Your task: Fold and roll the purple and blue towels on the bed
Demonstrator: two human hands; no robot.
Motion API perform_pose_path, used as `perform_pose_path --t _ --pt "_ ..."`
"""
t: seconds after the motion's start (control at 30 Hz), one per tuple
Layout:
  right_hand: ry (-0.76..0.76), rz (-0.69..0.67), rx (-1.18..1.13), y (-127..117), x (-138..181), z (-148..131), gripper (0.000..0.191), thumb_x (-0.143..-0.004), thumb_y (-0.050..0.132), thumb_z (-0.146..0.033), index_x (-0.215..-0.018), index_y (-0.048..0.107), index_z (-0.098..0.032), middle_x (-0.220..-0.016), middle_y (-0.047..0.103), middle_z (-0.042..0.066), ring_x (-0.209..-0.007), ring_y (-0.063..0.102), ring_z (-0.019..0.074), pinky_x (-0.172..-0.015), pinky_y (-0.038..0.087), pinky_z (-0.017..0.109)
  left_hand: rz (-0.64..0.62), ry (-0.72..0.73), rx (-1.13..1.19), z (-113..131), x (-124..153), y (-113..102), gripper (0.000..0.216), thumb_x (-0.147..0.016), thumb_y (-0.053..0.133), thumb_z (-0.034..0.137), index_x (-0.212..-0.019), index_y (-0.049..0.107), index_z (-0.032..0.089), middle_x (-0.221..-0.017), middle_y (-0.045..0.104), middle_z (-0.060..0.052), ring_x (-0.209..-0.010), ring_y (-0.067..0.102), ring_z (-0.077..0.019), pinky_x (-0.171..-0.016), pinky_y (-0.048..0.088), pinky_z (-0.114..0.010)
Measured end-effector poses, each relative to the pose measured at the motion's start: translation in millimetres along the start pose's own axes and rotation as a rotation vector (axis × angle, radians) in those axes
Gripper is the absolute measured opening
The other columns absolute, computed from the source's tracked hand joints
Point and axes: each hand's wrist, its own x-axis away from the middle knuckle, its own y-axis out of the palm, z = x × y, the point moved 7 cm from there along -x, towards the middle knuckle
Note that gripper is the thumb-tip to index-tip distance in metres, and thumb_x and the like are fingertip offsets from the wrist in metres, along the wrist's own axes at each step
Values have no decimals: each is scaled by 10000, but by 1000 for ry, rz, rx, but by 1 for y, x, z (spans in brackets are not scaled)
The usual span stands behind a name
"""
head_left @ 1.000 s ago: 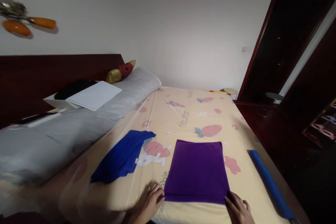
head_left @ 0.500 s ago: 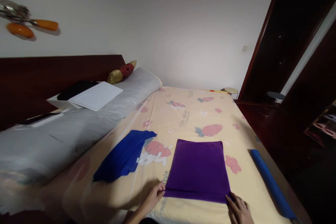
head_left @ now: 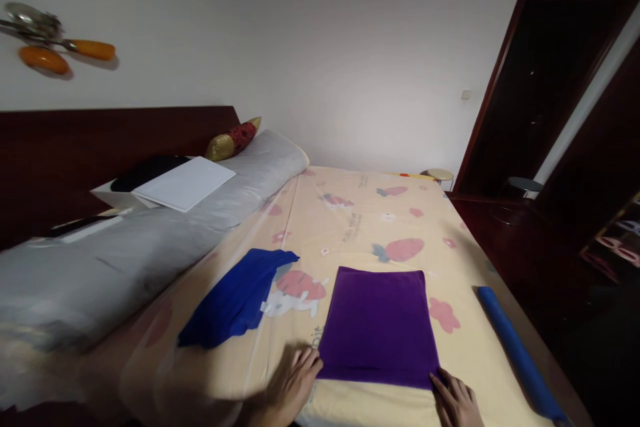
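On one printed sheet (head_left: 455, 280) lie one purple cloth (head_left: 381, 327), one blue cloth (head_left: 237, 300) to its left, one blue roll (head_left: 517, 350) to its right. Your left hand (head_left: 299, 383), fingers together, and right hand (head_left: 456, 399), fingers slightly spread, touch the purple cloth's two near corners; whether they pinch, I can't tell.

Bed (head_left: 370, 219) | purple cloth (head_left: 379, 327), flat | blue cloth (head_left: 237, 300), rumpled | blue roll (head_left: 517, 350), apparently fabric | grey bolster (head_left: 160, 250)

the purple cloth (head_left: 380, 323) looks smooth and matt, the blue cloth (head_left: 237, 297) matt and wrinkled; the sheet (head_left: 327, 230) is matt fabric, the headboard (head_left: 100, 140) smooth wood.
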Motion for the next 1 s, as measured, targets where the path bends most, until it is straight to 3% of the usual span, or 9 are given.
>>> perform_pose_path --t 0.1,0.2,0.37,0.57,0.73,0.83,1.0 --pt "-10 39 12 1 -1 0 449 -856 578 -397 -1303 540 -395 -1212 671 13 -994 654 202 -762 510 300 26 172 25 2 8 -3 401 -767 467 44 -1047 626 284 -1105 686 -6 -1152 574 -217 -1067 355 -402" --pt "13 75 64 5 -3 2 372 -849 583 -424 -1220 602 -402 -1177 684 16 -988 652 222 -755 490 331 75 255 76 -4 14 -8 474 -750 512 86 -1155 576 325 -1162 680 23 -1159 577 -205 -1087 335 -372" --pt "64 66 79 2 -14 -3 284 -834 588 -462 -1103 657 -404 -1113 696 8 -964 637 239 -809 444 381 96 206 119 -8 8 -9 386 -756 489 70 -1034 614 308 -1059 702 27 -1047 622 -188 -1008 390 -345" --pt "161 -90 -150 -13 -33 -3 300 -847 529 -267 -1113 652 -328 -1047 696 7 -945 607 194 -835 433 342 119 81 110 -8 -4 -12 354 -702 437 13 -874 633 253 -902 691 12 -920 629 -179 -872 455 -318" --pt "176 -245 -233 -24 -39 1 246 -800 503 -221 -916 699 -314 -1019 697 12 -965 592 217 -857 422 374 51 191 30 1 -3 -23 343 -685 439 -3 -846 606 250 -934 677 9 -1007 606 -189 -1008 400 -369" --pt "154 -299 -274 -32 -39 0 267 -767 499 -205 -898 703 -315 -959 691 11 -951 588 218 -863 416 378 21 202 74 6 -2 -29 338 -669 458 -2 -853 586 250 -941 654 10 -1041 581 -188 -1076 338 -381" --pt "218 -365 -443 -25 -31 6 224 -695 520 -290 -805 714 -274 -920 701 31 -952 603 252 -883 427 403 -120 13 247 -4 -4 -9 277 -605 514 13 -755 565 240 -876 622 26 -986 569 -173 -1027 364 -338"
